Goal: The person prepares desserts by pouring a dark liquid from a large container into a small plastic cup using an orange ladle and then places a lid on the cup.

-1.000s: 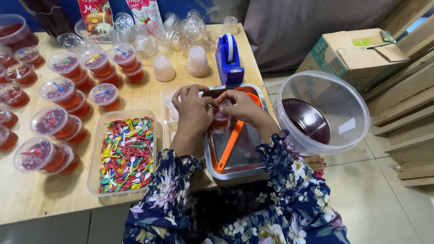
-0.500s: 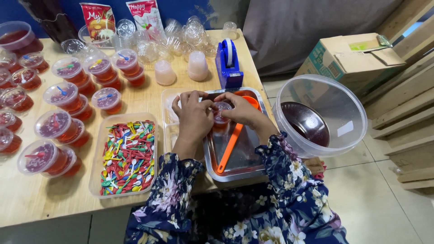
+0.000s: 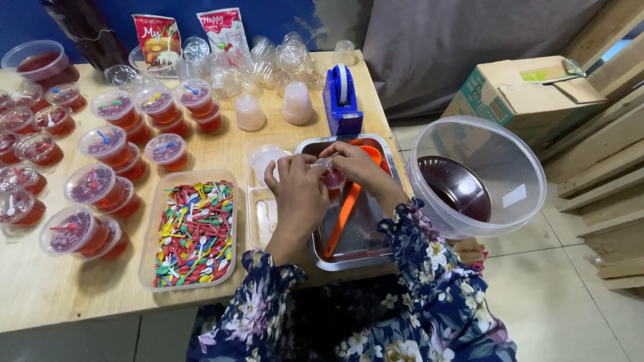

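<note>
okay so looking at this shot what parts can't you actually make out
- Small cup, head view: mostly covered by the left hand and right hand; lid state unclear.
- Orange ladle in the metal tray: its bowl is partly hidden behind the right hand.
- Filled cups at left: cut off by the frame edge.

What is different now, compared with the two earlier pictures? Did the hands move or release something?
Very little changed. Both hands, left hand and right hand, keep holding the small cup of red jelly over the metal tray; they only shifted slightly on it, and nothing was let go. The orange ladle, the tray of coloured spoons, the blue tape dispenser and the big clear bowl stayed in place.
</note>
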